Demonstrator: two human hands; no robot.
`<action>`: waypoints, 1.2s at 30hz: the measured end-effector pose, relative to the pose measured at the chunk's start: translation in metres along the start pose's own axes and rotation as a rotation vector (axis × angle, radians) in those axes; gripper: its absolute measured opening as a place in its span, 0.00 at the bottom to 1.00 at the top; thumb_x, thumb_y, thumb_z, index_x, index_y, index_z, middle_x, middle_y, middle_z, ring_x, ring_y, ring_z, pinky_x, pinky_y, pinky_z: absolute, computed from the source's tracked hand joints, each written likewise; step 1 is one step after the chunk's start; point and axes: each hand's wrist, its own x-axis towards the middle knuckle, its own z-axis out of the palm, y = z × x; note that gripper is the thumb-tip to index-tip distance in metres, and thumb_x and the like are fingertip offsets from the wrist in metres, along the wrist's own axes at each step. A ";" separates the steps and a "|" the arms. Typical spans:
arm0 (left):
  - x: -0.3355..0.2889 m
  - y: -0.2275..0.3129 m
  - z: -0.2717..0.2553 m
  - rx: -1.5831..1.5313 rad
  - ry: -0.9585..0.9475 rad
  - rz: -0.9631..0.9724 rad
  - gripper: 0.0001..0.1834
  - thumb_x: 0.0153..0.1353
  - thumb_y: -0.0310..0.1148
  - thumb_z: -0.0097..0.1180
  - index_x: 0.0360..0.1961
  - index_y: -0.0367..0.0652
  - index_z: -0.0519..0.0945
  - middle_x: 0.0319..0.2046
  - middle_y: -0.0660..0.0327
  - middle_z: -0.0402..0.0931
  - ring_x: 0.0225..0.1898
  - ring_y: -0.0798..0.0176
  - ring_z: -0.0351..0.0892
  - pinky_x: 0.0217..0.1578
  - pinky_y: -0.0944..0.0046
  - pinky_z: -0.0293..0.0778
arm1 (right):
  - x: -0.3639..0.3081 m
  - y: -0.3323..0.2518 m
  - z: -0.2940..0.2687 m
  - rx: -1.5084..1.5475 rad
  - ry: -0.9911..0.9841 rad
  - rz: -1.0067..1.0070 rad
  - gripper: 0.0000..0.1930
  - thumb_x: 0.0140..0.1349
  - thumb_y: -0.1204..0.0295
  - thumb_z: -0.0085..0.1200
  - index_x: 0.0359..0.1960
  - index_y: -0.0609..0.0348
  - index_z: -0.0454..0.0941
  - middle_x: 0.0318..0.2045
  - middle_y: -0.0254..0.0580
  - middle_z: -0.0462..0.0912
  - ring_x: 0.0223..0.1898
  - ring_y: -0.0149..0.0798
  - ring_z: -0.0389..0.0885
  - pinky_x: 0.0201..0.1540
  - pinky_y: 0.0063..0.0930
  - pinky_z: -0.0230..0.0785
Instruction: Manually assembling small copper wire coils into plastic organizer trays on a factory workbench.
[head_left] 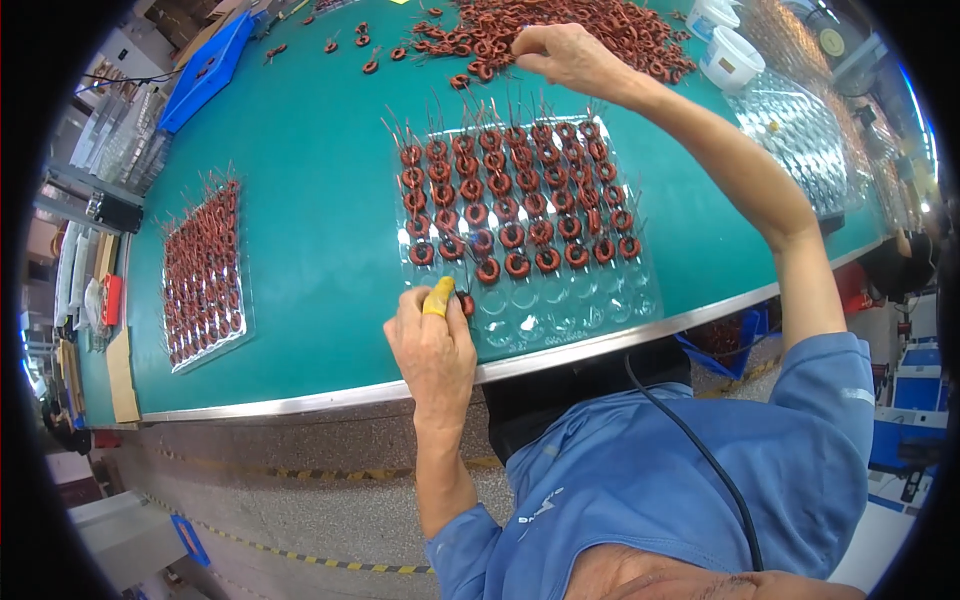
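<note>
My left hand (432, 345), with a yellow finger cover (438, 297), is at the near left of a clear plastic tray (570, 318). Its closed fingertips hold a red ring-shaped wire coil (466, 304) against the tray. Rows of similar red coils (516, 265) fill the tray's far and middle pockets, their wire leads sticking up. The nearest pockets hold no coils. My right hand (572, 60) reaches to a heap of loose red coils (600, 28) at the far side of the table. Its fingers are pinched together; what is between them is hidden.
A second clear tray (238, 335) filled with coils lies at the left on the green table (320, 200). A blue bin (207, 70) stands at the far left. White tubs (733, 58) and stacked clear trays (795, 125) are at the right. Stray coils (370, 66) lie beside the heap.
</note>
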 end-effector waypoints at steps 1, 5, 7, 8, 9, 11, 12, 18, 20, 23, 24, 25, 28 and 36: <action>0.001 0.001 -0.001 -0.056 -0.015 -0.021 0.10 0.55 0.26 0.59 0.38 0.33 0.79 0.38 0.55 0.73 0.39 0.53 0.72 0.41 0.57 0.64 | 0.009 0.030 0.008 -0.139 0.029 -0.087 0.10 0.59 0.70 0.53 0.38 0.59 0.81 0.29 0.48 0.83 0.32 0.46 0.83 0.38 0.38 0.75; 0.000 0.001 -0.006 -0.040 -0.079 -0.045 0.15 0.53 0.29 0.63 0.41 0.33 0.79 0.38 0.55 0.72 0.39 0.54 0.72 0.42 0.57 0.64 | 0.051 0.045 0.045 -0.215 -0.129 -0.201 0.12 0.59 0.65 0.53 0.35 0.63 0.79 0.33 0.50 0.81 0.41 0.50 0.81 0.44 0.42 0.73; 0.001 -0.002 -0.005 -0.003 -0.091 -0.036 0.17 0.51 0.30 0.65 0.41 0.34 0.79 0.37 0.57 0.71 0.38 0.55 0.71 0.41 0.58 0.64 | 0.067 0.037 0.070 -0.273 -0.240 -0.233 0.14 0.59 0.61 0.55 0.32 0.63 0.78 0.30 0.51 0.80 0.37 0.52 0.81 0.40 0.44 0.73; 0.006 -0.001 -0.003 0.011 -0.128 -0.011 0.17 0.50 0.30 0.65 0.41 0.34 0.80 0.35 0.57 0.71 0.37 0.56 0.71 0.41 0.58 0.63 | 0.075 0.044 0.083 -0.350 -0.248 -0.264 0.16 0.59 0.58 0.54 0.34 0.61 0.77 0.29 0.49 0.81 0.29 0.51 0.80 0.35 0.43 0.74; 0.007 0.000 -0.003 0.032 -0.174 -0.005 0.17 0.49 0.30 0.66 0.40 0.35 0.80 0.34 0.58 0.70 0.37 0.57 0.71 0.40 0.58 0.63 | 0.085 0.046 0.092 -0.473 -0.269 -0.332 0.16 0.59 0.58 0.55 0.34 0.60 0.77 0.27 0.49 0.81 0.24 0.51 0.79 0.29 0.42 0.74; 0.010 -0.002 -0.008 0.038 -0.189 -0.013 0.14 0.49 0.30 0.66 0.37 0.37 0.81 0.30 0.59 0.71 0.34 0.57 0.72 0.37 0.59 0.63 | 0.105 0.042 0.103 -0.494 -0.456 -0.327 0.15 0.50 0.61 0.57 0.24 0.63 0.77 0.23 0.51 0.79 0.28 0.52 0.81 0.28 0.43 0.73; 0.014 -0.001 -0.006 0.009 -0.188 0.020 0.13 0.49 0.30 0.66 0.35 0.37 0.81 0.29 0.60 0.71 0.33 0.58 0.72 0.36 0.59 0.63 | 0.112 0.053 0.102 -0.511 -0.511 -0.244 0.18 0.46 0.60 0.60 0.25 0.66 0.79 0.26 0.56 0.81 0.31 0.55 0.82 0.30 0.45 0.74; 0.017 0.002 -0.001 -0.200 -0.037 -0.132 0.06 0.53 0.28 0.64 0.31 0.38 0.81 0.26 0.58 0.75 0.28 0.57 0.74 0.31 0.61 0.66 | 0.101 0.050 0.101 -0.313 -0.417 -0.217 0.11 0.48 0.69 0.54 0.28 0.66 0.79 0.25 0.57 0.81 0.30 0.55 0.81 0.32 0.45 0.74; 0.024 0.003 0.002 -0.179 -0.006 -0.113 0.06 0.54 0.28 0.63 0.31 0.37 0.81 0.27 0.58 0.76 0.29 0.56 0.74 0.31 0.61 0.69 | 0.093 0.052 0.095 -0.212 -0.344 -0.214 0.11 0.49 0.69 0.53 0.29 0.66 0.79 0.25 0.57 0.81 0.30 0.55 0.82 0.32 0.45 0.74; 0.030 -0.006 0.011 -0.036 0.062 -0.040 0.05 0.55 0.27 0.62 0.31 0.37 0.81 0.27 0.58 0.76 0.29 0.56 0.75 0.30 0.60 0.70 | 0.078 0.049 0.075 -0.079 -0.190 -0.138 0.12 0.52 0.73 0.48 0.36 0.64 0.80 0.27 0.55 0.82 0.32 0.53 0.83 0.37 0.41 0.75; 0.035 -0.003 0.006 -0.107 0.022 -0.095 0.06 0.55 0.28 0.62 0.32 0.37 0.81 0.27 0.57 0.77 0.28 0.55 0.77 0.29 0.60 0.71 | 0.074 0.044 0.064 -0.044 -0.123 -0.162 0.12 0.52 0.73 0.49 0.37 0.64 0.80 0.28 0.55 0.82 0.33 0.52 0.83 0.37 0.40 0.75; 0.038 -0.001 0.005 -0.099 0.026 -0.087 0.06 0.55 0.28 0.62 0.32 0.37 0.81 0.27 0.57 0.77 0.28 0.55 0.77 0.29 0.60 0.71 | 0.070 0.040 0.053 -0.011 -0.056 -0.186 0.12 0.53 0.74 0.50 0.38 0.65 0.80 0.29 0.54 0.83 0.33 0.51 0.83 0.38 0.39 0.75; 0.044 0.001 0.011 -0.081 -0.007 -0.044 0.07 0.55 0.31 0.62 0.32 0.40 0.82 0.27 0.56 0.79 0.28 0.53 0.79 0.29 0.60 0.74 | 0.050 0.020 0.027 0.234 -0.038 -0.086 0.11 0.55 0.75 0.53 0.40 0.65 0.78 0.32 0.52 0.83 0.36 0.46 0.84 0.40 0.35 0.75; 0.025 0.011 0.005 0.218 0.058 -0.058 0.13 0.57 0.35 0.61 0.39 0.38 0.81 0.25 0.53 0.80 0.27 0.55 0.81 0.29 0.61 0.75 | -0.040 -0.078 -0.043 0.480 -0.173 -0.046 0.12 0.60 0.75 0.54 0.45 0.64 0.76 0.33 0.44 0.84 0.35 0.33 0.81 0.36 0.28 0.73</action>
